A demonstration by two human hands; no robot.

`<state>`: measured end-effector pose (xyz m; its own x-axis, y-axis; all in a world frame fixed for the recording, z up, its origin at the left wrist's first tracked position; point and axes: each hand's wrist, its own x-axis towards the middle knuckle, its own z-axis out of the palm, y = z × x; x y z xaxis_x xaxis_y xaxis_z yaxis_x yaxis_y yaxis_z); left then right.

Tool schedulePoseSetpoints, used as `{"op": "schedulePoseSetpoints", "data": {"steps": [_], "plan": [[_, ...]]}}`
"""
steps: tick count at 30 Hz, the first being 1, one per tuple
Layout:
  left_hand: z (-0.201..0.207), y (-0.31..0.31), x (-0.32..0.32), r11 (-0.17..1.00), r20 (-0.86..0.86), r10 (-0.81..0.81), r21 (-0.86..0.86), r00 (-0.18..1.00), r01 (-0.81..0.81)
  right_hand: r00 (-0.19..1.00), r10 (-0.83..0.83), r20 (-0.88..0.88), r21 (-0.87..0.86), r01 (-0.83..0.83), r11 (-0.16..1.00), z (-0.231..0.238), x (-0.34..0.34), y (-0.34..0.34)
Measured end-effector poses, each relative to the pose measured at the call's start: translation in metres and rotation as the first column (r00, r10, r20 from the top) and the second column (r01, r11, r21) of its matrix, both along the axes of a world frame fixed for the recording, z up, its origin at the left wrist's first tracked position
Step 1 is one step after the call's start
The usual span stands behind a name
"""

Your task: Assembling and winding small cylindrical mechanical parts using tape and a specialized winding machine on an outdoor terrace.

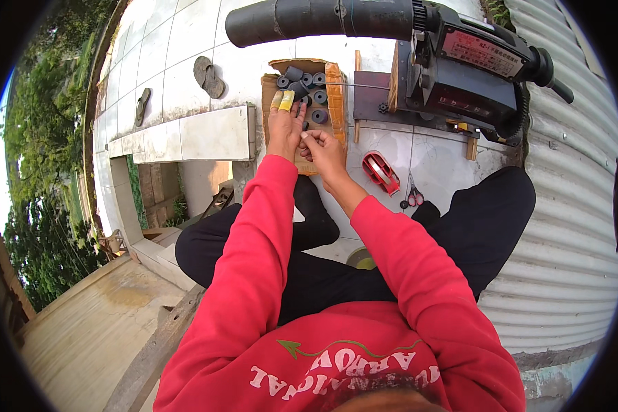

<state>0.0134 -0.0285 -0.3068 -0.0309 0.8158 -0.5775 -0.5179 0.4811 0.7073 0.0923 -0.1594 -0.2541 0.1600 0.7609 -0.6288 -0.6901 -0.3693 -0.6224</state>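
My left hand (285,132) reaches over a cardboard box (336,103), palm up with fingers stretched out. A yellow band or wrap (286,101) lies across those fingers; I cannot tell if it is tape or cloth. Close beside the left palm, my right hand (325,152) is closed in a pinch, with thumb and forefinger pressed together. What it pinches, if anything, is too small to make out. In the box lie several dark grey cylindrical rolls (320,96), some with a hole through the middle. The left fingers partly cover some of them.
A black machine (470,75) with a handle and counter stands right of the box, its thin rod (364,86) reaching toward it. A red tape dispenser (380,173) and scissors (415,198) lie on the tiles. Sandals (209,77) rest beyond a tiled ledge (213,134); corrugated sheet (556,226) borders the right.
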Motion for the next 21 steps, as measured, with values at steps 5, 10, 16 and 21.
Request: {"op": "schedulePoseSetpoints", "data": {"steps": [5, 10, 16, 21], "plan": [[-0.002, 0.007, -0.008, 0.993, 0.005, -0.117, -0.004, 0.993, 0.117, 1.0, -0.002, -0.019, 0.011, 0.002, 1.0, -0.002, -0.003, 0.004], [-0.001, 0.005, 0.0, 0.987, 0.009, -0.159, -0.025, 0.987, 0.159, 0.999, -0.023, -0.045, 0.004, 0.024, 1.0, -0.007, 0.0, 0.006], [-0.004, 0.009, 0.005, 0.987, 0.016, -0.159, -0.029, 0.987, 0.16, 0.998, -0.028, -0.054, -0.008, 0.028, 1.0, -0.014, 0.003, 0.008], [-0.01, 0.01, -0.004, 0.986, 0.092, -0.165, -0.021, 0.982, 0.167, 0.998, -0.029, -0.055, -0.003, 0.029, 1.0, -0.014, 0.003, 0.008]]}}
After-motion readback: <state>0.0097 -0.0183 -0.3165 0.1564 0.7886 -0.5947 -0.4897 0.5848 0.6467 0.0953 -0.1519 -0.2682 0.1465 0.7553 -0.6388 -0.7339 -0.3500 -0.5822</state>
